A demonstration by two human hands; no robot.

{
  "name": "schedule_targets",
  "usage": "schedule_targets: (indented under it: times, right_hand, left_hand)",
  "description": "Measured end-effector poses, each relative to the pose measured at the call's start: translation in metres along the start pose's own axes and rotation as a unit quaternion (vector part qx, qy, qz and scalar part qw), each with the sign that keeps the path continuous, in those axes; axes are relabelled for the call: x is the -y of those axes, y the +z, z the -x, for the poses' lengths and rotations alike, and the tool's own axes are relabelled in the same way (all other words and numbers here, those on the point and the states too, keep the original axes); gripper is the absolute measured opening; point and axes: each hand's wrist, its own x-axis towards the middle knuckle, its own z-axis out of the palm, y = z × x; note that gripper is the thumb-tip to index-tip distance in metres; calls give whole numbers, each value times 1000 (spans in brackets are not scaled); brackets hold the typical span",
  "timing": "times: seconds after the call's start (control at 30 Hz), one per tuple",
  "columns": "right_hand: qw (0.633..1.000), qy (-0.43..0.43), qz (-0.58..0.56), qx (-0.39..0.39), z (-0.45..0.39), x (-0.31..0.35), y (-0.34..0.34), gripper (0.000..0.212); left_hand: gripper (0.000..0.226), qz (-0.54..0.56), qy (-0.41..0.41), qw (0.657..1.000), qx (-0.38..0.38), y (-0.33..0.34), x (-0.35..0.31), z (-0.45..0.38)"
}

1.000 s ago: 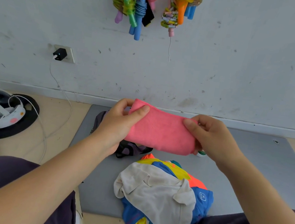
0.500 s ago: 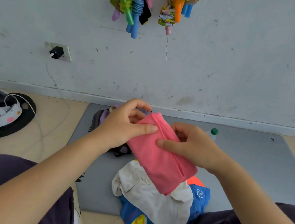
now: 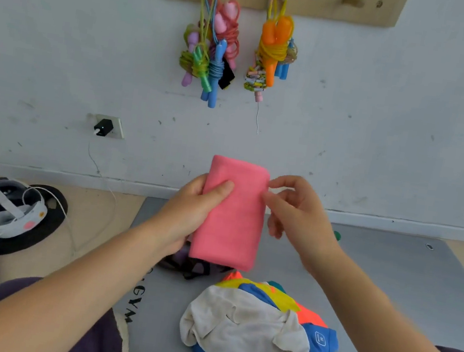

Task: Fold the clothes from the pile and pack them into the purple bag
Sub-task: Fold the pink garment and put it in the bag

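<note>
Moved: pink cloth [image 3: 231, 214] now standing up tall, no longer tipped slantwise as half a second ago; right hand [image 3: 297, 219] easing off the front.
Left grip: left hand [image 3: 189, 214] holding the left side of the fold, thumb pressing on the front, other fingers hiding behind.
Right grip: fingers loosely bent, tips just touching the right edge near the top, not really squeezing.
Where: up in the air, in front of the wall, above the purple bag [image 3: 191, 264], only a dark bit of it peeking out below.
Feel: looking soft, light and floppy; likely springing open if let go.
Best hold: pinching across all the layers at the edge, thumb in front, fingers behind, keeping the fold flat.
Pile: clothes pile [image 3: 257, 328] lying near the knees, white shirt on top, blue, yellow and orange bits under it, waiting.
Under it all: grey mat [image 3: 389, 281] lying on the floor.
Far off: skipping ropes [image 3: 212, 53] hanging on the wall.
</note>
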Motion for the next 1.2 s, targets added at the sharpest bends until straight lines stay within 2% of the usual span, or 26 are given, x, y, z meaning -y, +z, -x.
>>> schedule_targets:
  times: [0.03, 0.07, 0.17, 0.23, 0.33, 0.43, 0.57, 0.63, 0.7, 0.8, 0.83, 0.93, 1.0, 1.03, 1.1, 1.2]
  right_hand:
    - [1000, -1, 18, -25, -7, 1, 2, 22]
    - [1000, 9, 18, -10, -15, 0, 5, 33]
    - [984, 73, -62, 149, -41, -19, 31, 53]
    - [967, 110, -129, 188, -61, -44, 53, 48]
    - [966, 142, -152, 156, -96, -94, 71, 41]
    - [980, 174, -66, 76, -135, -159, 67, 39]
    - [981, 189, 37, 17, -178, -238, 51, 41]
    - [977, 201, 69, 22, -196, -268, 51, 38]
    - [972, 216, 83, 46, -211, -294, 59, 36]
    - [958, 231, 115, 126, -231, -330, 77, 30]
    - [947, 234, 144, 169, -237, -340, 83, 28]
    - [877, 228, 326, 270, -258, -371, 98, 37]
    - [826, 217, 457, 248, -270, -384, 105, 46]
    - [822, 218, 479, 219, -276, -389, 109, 47]
    - [857, 217, 428, 189, -288, -396, 120, 48]
    - [927, 241, 198, 209, -301, -403, 151, 58]
  left_hand:
    - [30, 9, 11, 1000, -3, -5, -7, -4]
    - [36, 17, 21, 1000, -8, -9, -13, -8]
    - [43, -6, 36, 999, -30, -24, -11, -34]
    - [34, -68, 26, 997, -40, -37, 7, -59]
    - [33, -170, -33, 985, -6, -69, 49, -103]
    - [35, -235, -109, 966, 20, -108, 104, -149]
    - [30, -345, -132, 929, 25, -142, 200, -195]
    - [35, -422, -101, 899, 62, -145, 246, -208]
    - [50, -473, -54, 870, 130, -140, 284, -221]
    - [61, -500, -33, 838, 216, -131, 320, -241]
    - [61, -529, -21, 816, 234, -133, 330, -247]
    - [72, -672, 22, 697, 248, -152, 347, -258]
    - [80, -718, 44, 661, 214, -167, 351, -254]
    - [79, -726, 65, 658, 189, -171, 352, -250]
    - [75, -722, 108, 670, 134, -176, 355, -238]
    - [77, -710, 104, 692, 78, -182, 355, -224]
